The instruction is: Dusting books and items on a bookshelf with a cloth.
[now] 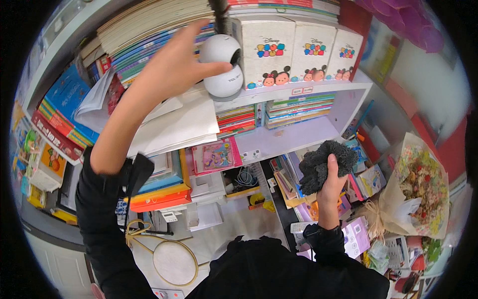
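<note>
My left hand [175, 63] reaches over the shelf with thumb and fingers spread. In the picture its thumb crosses the front of a white dome-shaped home security camera [220, 84]; whether it touches is unclear. The camera stands at the shelf's front edge, and a dark post [220, 17] rises behind it. My right hand [332, 183] grips a crumpled dark grey fuzzy cloth [325, 166], held in front of the lower shelf and the desk. Beside the camera stand white cartoon-printed boxes [269, 52] in a row.
Tall stacks of books [149, 48] fill the shelf's left part, with white paper sheets [175, 123] in front. More books [298, 108] lie on the lower shelf [287, 136]. A wrapped dried-flower bouquet [418, 190] rests at the right. Below are an open drawer [242, 183] and a round-framed item [175, 261].
</note>
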Available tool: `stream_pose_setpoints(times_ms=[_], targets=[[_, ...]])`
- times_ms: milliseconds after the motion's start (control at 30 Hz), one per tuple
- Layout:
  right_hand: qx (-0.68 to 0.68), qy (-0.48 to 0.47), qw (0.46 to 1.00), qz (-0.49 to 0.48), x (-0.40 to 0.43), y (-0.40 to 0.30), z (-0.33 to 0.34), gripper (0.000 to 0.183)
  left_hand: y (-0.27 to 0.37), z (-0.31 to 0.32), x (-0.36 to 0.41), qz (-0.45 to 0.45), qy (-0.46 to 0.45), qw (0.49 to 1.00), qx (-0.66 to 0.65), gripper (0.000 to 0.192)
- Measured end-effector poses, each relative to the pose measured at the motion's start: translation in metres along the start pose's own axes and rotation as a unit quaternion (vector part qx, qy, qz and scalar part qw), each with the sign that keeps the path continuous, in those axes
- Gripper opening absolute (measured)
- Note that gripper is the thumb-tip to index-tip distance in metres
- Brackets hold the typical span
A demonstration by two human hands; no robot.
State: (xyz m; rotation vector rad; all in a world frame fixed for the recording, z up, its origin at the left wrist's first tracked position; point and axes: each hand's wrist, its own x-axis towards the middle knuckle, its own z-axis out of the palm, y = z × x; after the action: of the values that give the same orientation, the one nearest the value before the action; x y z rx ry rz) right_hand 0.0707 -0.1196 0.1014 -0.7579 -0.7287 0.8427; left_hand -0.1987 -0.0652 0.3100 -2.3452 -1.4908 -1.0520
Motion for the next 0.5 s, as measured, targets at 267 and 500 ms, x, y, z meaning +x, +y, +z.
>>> stream_pose_setpoints(times_ms=[267, 500], targets=[[0.028, 0.009, 1.000, 0.003, -0.001, 0.000, -0.011, 0.028, -0.014, 0.032, 0.022, -0.101, -0.098, 0.989, -0.046, 0.081], [0.016, 0.055, 0.998, 0.006, -0.004, -0.008, -0.017, 0.026, -0.033, 0.014, 0.024, -0.082, -0.076, 0.993, -0.029, 0.081]])
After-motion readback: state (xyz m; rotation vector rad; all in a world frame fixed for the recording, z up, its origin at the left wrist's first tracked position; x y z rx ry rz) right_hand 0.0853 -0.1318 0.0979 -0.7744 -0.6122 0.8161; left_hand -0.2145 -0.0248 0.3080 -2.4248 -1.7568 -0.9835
